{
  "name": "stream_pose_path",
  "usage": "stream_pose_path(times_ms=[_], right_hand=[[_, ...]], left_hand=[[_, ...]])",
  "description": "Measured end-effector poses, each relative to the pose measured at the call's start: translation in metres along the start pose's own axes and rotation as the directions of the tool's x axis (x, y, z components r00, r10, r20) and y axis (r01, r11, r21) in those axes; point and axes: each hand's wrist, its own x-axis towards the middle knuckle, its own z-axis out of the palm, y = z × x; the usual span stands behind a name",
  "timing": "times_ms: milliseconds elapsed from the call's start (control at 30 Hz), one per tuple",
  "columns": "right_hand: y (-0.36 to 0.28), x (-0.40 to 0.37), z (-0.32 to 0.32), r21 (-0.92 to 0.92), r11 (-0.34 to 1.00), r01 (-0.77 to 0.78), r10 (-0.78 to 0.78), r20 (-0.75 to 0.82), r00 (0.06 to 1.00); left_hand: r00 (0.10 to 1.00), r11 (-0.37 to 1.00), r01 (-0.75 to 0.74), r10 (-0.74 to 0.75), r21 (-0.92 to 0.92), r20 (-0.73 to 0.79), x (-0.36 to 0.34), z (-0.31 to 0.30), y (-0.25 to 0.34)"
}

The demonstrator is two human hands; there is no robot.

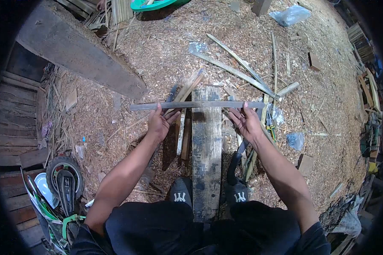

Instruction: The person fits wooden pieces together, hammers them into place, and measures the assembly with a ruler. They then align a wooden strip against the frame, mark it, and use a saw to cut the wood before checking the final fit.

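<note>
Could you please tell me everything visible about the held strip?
The strip is long, thin and nearly straight, dull grey-brown, and looks like wood or bamboo. It crosses over the plank, held by the left hand and right hand, thumbs against it; both ends stick out past them. Contact with the plank is unclear.

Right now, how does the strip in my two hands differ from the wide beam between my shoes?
The strip is slender; the beam is much wider, with dark stains. The strip runs crosswise, held up by your left hand and right hand; the beam points away from you, unheld. Both are long.
</note>
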Motion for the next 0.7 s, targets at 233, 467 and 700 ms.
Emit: stream_pose_path(times_ms=[233,467,700], right_hand=[[0.001,0.001,-0.002,0.014,1.000,0.013,-0.013,0.010,1.000],[0.003,0.007,-0.008,0.028,1.000,0.013,-0.013,-0.003,1.000],[-0.001,0.003,-0.002,0.000,1.000,0.001,-0.001,-0.016,1.000]], left_hand=[[0.998,0.998,0.061,-0.061,0.021,0.007,0.008,-0.001,0.005],[0.998,0.996,0.053,-0.050,0.075,-0.044,0.007,0.004,-0.001],[0.998,0.998,0.040,-0.038,0.047,-0.046,0.008,0.001,-0.003]])
